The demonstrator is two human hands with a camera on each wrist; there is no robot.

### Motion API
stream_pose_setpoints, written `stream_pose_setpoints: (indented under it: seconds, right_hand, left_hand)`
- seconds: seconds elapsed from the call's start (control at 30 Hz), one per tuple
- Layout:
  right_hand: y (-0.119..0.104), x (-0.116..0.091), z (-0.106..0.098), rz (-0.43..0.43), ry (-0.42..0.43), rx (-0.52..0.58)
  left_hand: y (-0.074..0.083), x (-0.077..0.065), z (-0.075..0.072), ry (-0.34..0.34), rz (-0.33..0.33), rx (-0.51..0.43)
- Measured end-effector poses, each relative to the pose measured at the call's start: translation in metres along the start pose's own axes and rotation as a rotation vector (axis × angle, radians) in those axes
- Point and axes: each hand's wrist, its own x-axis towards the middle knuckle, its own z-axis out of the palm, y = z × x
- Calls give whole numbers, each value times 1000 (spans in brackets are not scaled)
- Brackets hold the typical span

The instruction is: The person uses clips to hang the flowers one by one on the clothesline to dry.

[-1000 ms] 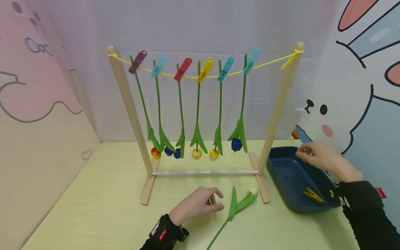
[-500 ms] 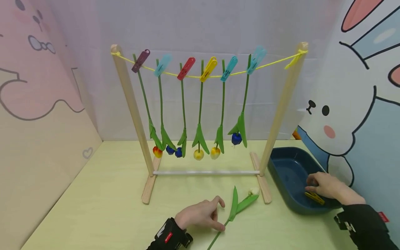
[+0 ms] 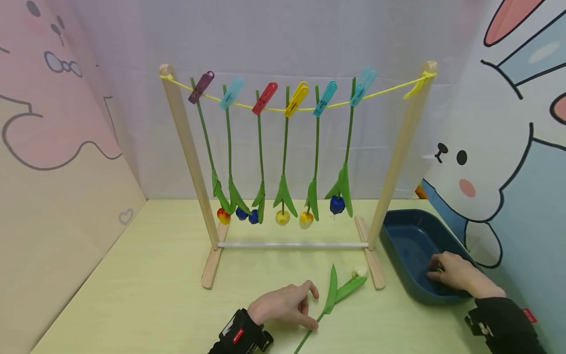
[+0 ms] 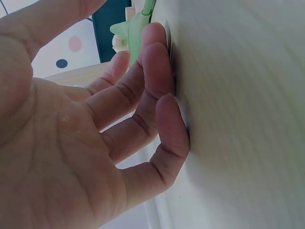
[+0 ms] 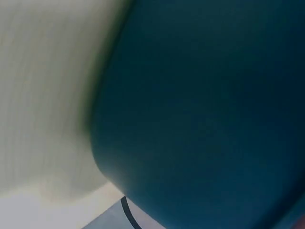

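A white artificial tulip with green leaves [image 3: 330,296] lies on the table. My left hand [image 3: 283,306] is beside its stem, thumb tip right at the stem, the fingers loosely bent. In the left wrist view the fingertips [image 4: 171,124] rest on the tabletop, and the palm faces the camera. My right hand [image 3: 455,272] reaches down into the dark blue basin [image 3: 409,246] and pinches a yellow clothespin [image 3: 439,269], mostly hidden by the fingers. The right wrist view is filled by the basin's outer wall [image 5: 190,119], which hides the hand's work.
Behind the hands stands a wooden frame [image 3: 187,152] with a yellow cord [image 3: 386,90]. Several tulips hang upside down from it on coloured clothespins, among them a red clothespin [image 3: 265,98]. A clear rod [image 3: 292,245] joins the frame's feet. A rabbit-print panel [image 3: 499,206] rises at the right.
My right hand has moved down and toward me into the basin, taking hold of the yellow clothespin. My left hand has shifted slightly, its thumb coming to the tulip stem.
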Motion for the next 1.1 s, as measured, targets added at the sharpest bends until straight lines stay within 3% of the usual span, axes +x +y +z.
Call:
stream_pose_setpoints:
  seconds: [0.67,1.1]
  right_hand:
    - [-7,1,8,92,88,3]
    - [-7,-3,10,100,121,-42]
  left_hand:
    - [-2,0,1,-2,14,1]
    - [-2,0,-1,-8,26,6]
